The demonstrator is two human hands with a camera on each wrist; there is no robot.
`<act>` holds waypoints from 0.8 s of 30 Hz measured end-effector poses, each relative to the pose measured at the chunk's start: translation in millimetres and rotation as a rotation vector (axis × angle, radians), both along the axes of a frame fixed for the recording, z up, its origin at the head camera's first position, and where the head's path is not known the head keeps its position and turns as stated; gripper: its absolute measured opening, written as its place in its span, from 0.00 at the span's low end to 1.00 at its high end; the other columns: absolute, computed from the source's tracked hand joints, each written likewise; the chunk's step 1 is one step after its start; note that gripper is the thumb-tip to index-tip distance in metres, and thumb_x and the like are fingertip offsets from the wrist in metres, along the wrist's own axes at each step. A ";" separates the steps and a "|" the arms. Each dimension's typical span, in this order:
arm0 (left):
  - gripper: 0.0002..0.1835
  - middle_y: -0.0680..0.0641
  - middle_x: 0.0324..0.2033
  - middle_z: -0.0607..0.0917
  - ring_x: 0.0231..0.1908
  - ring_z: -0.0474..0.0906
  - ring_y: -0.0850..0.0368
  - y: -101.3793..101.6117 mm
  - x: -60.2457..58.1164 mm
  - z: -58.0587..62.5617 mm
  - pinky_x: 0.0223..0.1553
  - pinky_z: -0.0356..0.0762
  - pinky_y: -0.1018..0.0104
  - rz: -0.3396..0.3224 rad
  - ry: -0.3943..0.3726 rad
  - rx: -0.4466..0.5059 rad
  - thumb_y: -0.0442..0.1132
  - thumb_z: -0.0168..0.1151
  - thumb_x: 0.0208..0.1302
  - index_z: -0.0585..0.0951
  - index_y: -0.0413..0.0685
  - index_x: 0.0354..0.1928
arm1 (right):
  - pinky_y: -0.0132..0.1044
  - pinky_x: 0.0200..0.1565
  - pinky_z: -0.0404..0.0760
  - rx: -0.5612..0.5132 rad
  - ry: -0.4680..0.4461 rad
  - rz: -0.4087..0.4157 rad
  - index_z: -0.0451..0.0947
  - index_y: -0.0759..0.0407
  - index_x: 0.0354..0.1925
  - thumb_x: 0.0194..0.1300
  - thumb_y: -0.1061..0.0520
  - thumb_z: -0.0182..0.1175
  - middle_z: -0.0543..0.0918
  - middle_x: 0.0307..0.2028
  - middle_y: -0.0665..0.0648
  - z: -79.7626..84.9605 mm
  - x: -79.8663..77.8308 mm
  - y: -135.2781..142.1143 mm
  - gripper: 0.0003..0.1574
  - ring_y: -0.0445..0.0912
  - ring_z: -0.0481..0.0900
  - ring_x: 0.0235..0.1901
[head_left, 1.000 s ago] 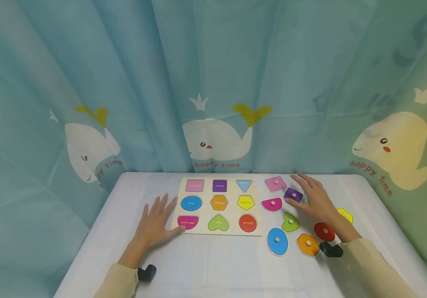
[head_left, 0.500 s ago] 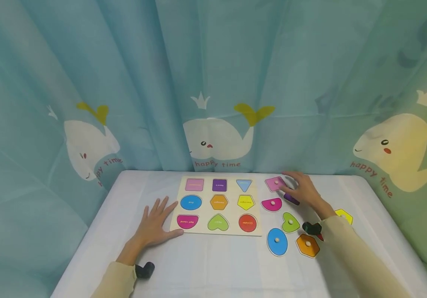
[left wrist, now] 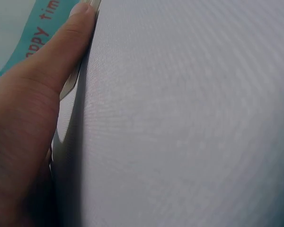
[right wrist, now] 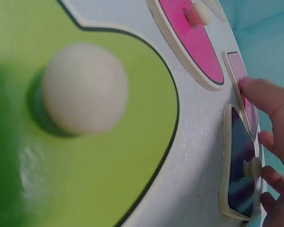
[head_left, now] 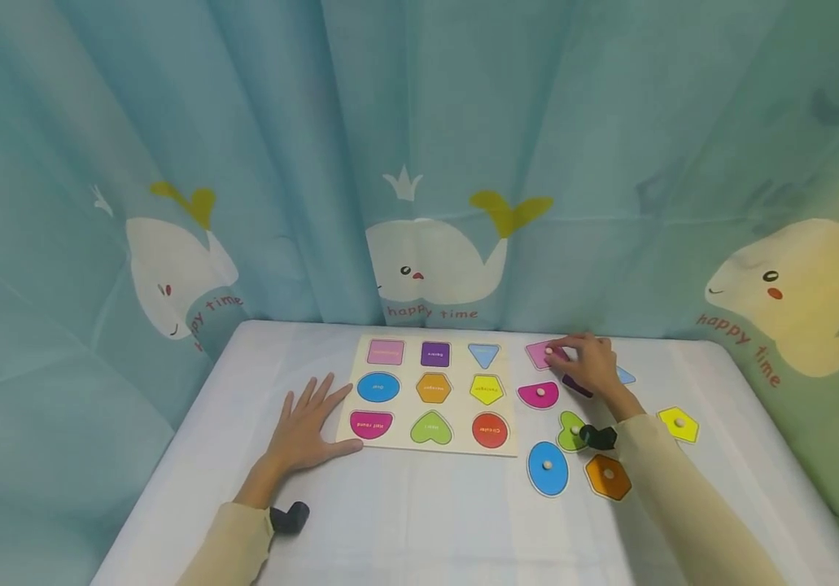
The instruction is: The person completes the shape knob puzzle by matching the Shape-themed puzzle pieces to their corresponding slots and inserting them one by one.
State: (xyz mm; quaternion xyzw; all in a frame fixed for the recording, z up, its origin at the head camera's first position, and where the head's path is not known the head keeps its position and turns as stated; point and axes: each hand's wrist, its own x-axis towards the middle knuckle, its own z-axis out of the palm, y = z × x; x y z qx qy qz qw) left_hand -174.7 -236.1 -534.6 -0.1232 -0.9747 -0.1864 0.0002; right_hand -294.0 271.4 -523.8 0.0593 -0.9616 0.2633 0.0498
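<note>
My right hand (head_left: 595,364) reaches to the far right of the table, thumb and forefinger pinching the knob of a pink rectangular puzzle piece (head_left: 538,356). In the right wrist view the thumb covers that knob, and the pink piece lies nearly flat. Partly beneath the hand is a purple square piece (right wrist: 240,165). A magenta half-round piece (head_left: 532,396) and a green heart piece (right wrist: 137,151) lie nearer. My left hand (head_left: 300,431) is spread flat, its fingertips and thumb at the left edge of the puzzle board (head_left: 461,407), which shows printed coloured shapes.
Other knobbed pieces lie right of the board: a blue oval (head_left: 539,480), an orange hexagon (head_left: 598,486), a yellow pentagon (head_left: 668,421) and a light blue triangle (head_left: 626,376). The right sleeve (head_left: 675,488) hides the red circle. A whale-print curtain (head_left: 302,163) hangs behind the white table (head_left: 404,521).
My right hand has moved left from above the purple square to the pink rectangle, its fingers closing at the knob. The left hand stays at the board's edge. The view has shifted slightly.
</note>
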 end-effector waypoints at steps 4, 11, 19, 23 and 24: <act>0.54 0.38 0.79 0.58 0.78 0.46 0.32 -0.8 0.1 2.3 0.72 0.37 0.24 0.008 0.009 0.008 0.67 0.72 0.50 0.67 0.54 0.77 | 0.77 0.60 0.59 -0.020 -0.002 -0.006 0.85 0.62 0.56 0.68 0.49 0.69 0.76 0.60 0.76 1.4 -3.3 -0.7 0.24 0.76 0.62 0.63; 0.54 0.39 0.79 0.57 0.78 0.45 0.32 -2.0 -0.9 0.3 0.72 0.36 0.25 0.012 0.009 -0.001 0.69 0.71 0.50 0.66 0.56 0.78 | 0.77 0.59 0.58 -0.046 -0.040 -0.008 0.85 0.63 0.55 0.68 0.48 0.68 0.74 0.61 0.75 7.2 -5.9 -0.6 0.24 0.76 0.60 0.64; 0.53 0.40 0.79 0.58 0.78 0.46 0.33 -0.9 -1.6 -1.7 0.72 0.38 0.25 0.010 0.015 0.002 0.69 0.72 0.50 0.67 0.55 0.77 | 0.75 0.58 0.58 -0.064 -0.085 0.000 0.86 0.63 0.53 0.70 0.48 0.67 0.74 0.61 0.74 9.9 -7.5 0.6 0.22 0.76 0.60 0.65; 0.54 0.40 0.79 0.57 0.79 0.45 0.34 -0.2 -0.4 -1.7 0.73 0.36 0.26 0.013 -0.013 0.005 0.69 0.71 0.50 0.66 0.56 0.78 | 0.76 0.58 0.58 -0.068 -0.088 0.011 0.86 0.63 0.53 0.70 0.49 0.67 0.75 0.60 0.74 6.9 -6.9 1.4 0.22 0.76 0.61 0.65; 0.54 0.40 0.79 0.57 0.79 0.45 0.33 -0.1 0.1 -1.9 0.72 0.36 0.26 0.012 -0.015 0.004 0.69 0.71 0.50 0.66 0.56 0.78 | 0.76 0.58 0.58 -0.071 -0.086 0.014 0.86 0.64 0.53 0.70 0.50 0.67 0.76 0.60 0.74 6.0 -6.2 1.4 0.21 0.76 0.61 0.65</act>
